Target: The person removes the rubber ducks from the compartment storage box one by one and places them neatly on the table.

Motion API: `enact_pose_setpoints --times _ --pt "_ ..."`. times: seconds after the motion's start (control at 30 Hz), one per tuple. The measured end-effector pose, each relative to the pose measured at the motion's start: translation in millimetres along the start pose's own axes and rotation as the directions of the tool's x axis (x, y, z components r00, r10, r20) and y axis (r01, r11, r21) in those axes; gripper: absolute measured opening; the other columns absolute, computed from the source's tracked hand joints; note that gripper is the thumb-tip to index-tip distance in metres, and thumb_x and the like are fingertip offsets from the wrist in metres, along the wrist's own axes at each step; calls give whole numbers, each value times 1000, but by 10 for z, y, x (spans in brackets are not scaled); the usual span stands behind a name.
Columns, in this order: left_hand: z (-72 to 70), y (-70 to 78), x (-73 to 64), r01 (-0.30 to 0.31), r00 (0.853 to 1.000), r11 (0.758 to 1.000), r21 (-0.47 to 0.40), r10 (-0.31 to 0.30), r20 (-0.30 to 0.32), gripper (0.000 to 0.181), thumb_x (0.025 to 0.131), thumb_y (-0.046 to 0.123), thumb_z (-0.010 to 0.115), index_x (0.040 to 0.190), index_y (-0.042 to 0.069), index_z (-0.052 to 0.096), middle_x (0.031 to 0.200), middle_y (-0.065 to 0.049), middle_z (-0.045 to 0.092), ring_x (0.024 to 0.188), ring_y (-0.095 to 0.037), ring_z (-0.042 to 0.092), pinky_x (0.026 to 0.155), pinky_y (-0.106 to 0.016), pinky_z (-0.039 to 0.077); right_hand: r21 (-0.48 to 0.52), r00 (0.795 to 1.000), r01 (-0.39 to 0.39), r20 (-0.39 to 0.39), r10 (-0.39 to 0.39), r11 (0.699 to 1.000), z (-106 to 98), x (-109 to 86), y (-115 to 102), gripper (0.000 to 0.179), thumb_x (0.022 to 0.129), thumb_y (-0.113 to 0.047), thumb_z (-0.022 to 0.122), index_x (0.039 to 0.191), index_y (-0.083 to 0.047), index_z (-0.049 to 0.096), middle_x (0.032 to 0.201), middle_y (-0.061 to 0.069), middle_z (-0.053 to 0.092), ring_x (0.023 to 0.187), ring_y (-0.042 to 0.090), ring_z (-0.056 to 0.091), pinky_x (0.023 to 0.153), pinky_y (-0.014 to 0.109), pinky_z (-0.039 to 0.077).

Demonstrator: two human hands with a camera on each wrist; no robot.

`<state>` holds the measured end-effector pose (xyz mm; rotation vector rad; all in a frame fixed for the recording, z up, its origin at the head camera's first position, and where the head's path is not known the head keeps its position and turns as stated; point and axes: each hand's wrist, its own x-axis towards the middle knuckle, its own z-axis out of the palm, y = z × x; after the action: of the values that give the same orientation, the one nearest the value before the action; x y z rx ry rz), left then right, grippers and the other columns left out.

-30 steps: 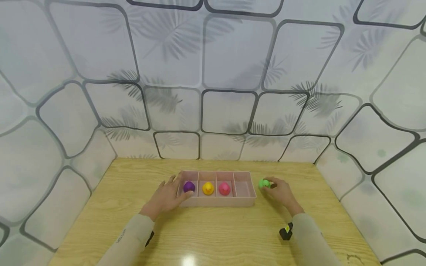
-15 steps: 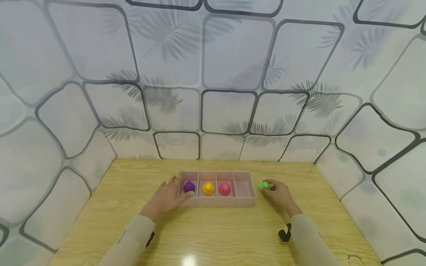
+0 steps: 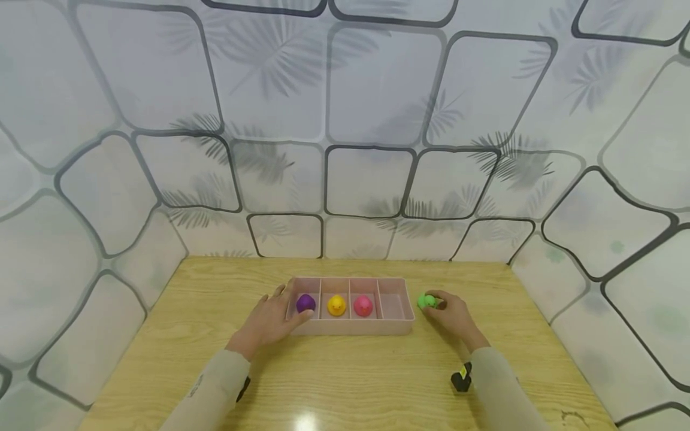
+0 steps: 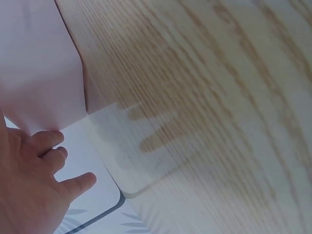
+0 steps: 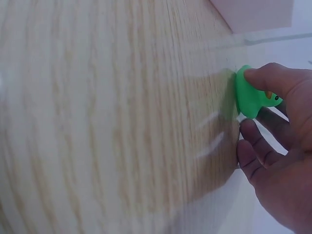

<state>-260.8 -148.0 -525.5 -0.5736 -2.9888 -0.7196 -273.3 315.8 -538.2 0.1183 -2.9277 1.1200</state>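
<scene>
A pale pink divided box point(image 3: 350, 327) sits in the head view with its long side facing me. A purple toy point(image 3: 305, 303), a yellow rubber duck point(image 3: 336, 306) and a pink rubber duck point(image 3: 363, 306) each fill one compartment; the far right compartment holds nothing. My left hand point(image 3: 264, 322) rests on the box's left end, thumb over the front rim, and the left wrist view shows its fingertips at the wall. Just right of the box, my right hand point(image 3: 454, 315) pinches a green rubber duck point(image 5: 249, 95) between thumb and fingers, its base right at the tabletop.
A light wooden table point(image 3: 334, 371) carries everything. White patterned walls point(image 3: 372, 179) with dark outlines and leaf prints rise at the back and both sides. A black device point(image 3: 462, 378) shows beside the right sleeve.
My right hand and the green duck have shifted slightly to the left, and the duck has turned a little. My left hand and the box have stayed in place.
</scene>
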Motion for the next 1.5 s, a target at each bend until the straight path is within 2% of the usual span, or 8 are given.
enact_pose_setpoints --times 0.17,0.33,0.43,0.7,0.8,1.0,1.23,1.5 --pt "-3 15 -10 0 1000 1000 2 0 1 101 101 69 51 167 -1 19 155 -29 53 149 -52 43 122 -72 30 1 1000 -20 -3 20 1000 -45 -4 -39 54 97 -21 75 145 -2 60 111 24 72 94 28 67 73 37 56" --pt "-20 39 -14 -8 1000 1000 11 8 -7 100 102 68 51 167 -2 20 154 -29 53 147 -52 45 121 -72 31 26 998 -3 -56 4 1000 -107 7 -182 58 103 -34 69 152 -5 54 140 27 60 109 36 62 71 35 54" --pt "-36 49 -15 -8 1000 1000 13 8 -14 99 102 67 52 166 -2 20 155 -29 53 146 -52 46 120 -72 32 31 994 61 -93 -58 998 -108 24 -345 55 104 -35 69 149 -6 58 145 26 59 111 37 62 70 33 53" --pt "-31 35 -3 1 1000 1000 0 -1 -1 100 102 68 51 167 -1 19 156 -28 51 149 -51 43 121 -72 31 14 951 287 -128 -283 958 54 85 -815 43 95 -20 80 133 -4 70 121 21 74 94 28 68 68 29 54" --pt "-19 26 -1 5 1000 1000 -3 -5 5 101 102 69 50 167 0 18 158 -28 49 150 -51 42 121 -72 30 24 942 326 -93 -323 945 138 99 -918 40 95 -18 79 131 -4 71 112 14 76 91 21 67 70 27 54" --pt "-19 23 1 0 1000 1000 -3 0 -6 101 101 69 52 167 0 19 157 -29 50 149 -51 43 120 -72 31 111 955 291 19 -295 950 296 101 -1041 43 93 -10 77 135 -3 69 86 7 70 75 11 59 59 22 50" --pt "-10 23 9 5 1000 1000 -2 -5 4 101 101 69 52 167 0 19 157 -28 51 150 -50 41 121 -72 31 97 945 319 47 -325 943 458 124 -1095 41 96 -13 76 135 -8 70 107 10 75 76 9 57 61 21 47" --pt "-15 29 -2 -9 1000 1000 4 9 -12 99 102 68 51 167 0 20 156 -29 51 149 -51 43 120 -72 33 38 889 428 160 -429 903 571 220 -1118 45 93 -10 80 136 -8 68 100 12 72 78 12 54 70 25 48"
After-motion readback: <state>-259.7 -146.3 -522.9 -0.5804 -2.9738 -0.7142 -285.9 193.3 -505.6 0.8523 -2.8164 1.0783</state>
